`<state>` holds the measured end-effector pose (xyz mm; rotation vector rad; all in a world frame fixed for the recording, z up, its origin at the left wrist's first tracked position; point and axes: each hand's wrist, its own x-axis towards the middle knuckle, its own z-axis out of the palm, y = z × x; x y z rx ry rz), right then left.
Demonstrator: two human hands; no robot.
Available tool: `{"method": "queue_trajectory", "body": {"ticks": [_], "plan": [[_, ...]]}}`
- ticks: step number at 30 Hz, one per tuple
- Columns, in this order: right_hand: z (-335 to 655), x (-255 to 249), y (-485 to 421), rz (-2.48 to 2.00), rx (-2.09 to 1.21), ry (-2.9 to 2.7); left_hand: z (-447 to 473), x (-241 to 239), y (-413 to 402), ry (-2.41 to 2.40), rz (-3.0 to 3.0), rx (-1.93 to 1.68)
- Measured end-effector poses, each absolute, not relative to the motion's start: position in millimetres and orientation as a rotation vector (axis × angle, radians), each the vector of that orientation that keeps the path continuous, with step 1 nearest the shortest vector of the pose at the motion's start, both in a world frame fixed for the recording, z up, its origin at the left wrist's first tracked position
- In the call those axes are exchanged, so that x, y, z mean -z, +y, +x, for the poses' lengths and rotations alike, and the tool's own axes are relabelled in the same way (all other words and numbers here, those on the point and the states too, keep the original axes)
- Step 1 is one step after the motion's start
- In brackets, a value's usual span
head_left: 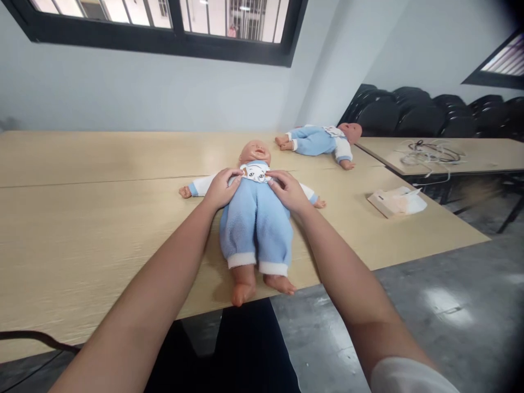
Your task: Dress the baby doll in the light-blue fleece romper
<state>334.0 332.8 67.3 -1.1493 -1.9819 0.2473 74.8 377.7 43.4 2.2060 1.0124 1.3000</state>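
Note:
A baby doll in light blue trousers and a white-sleeved top lies on its back on the table, its feet toward me and its arms spread. On its chest is a white bib-like front with a cartoon face. My left hand is closed on the clothing at the left of the chest, thumb and fingertips close together by the cartoon's edge. From the other side, my right hand does likewise at the right edge. The cloth under both palms is hidden.
Farther back on the table lies a second doll in similar clothes. A tissue box sits at the right. Tangled cables rest on another table, before stacked black chairs. The front table edge runs beneath the nearer doll's feet.

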Motion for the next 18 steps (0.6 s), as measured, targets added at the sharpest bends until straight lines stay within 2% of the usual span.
{"method": "queue_trajectory", "body": {"ticks": [12, 18], "plan": [[337, -64, 336, -1.174, -0.258, -1.962, 70, -42, 369, 0.983, 2.222, -1.326], [340, -62, 340, -1.14, -0.267, -1.965, 66, -66, 311, 0.978, 2.367, -1.373]]}}
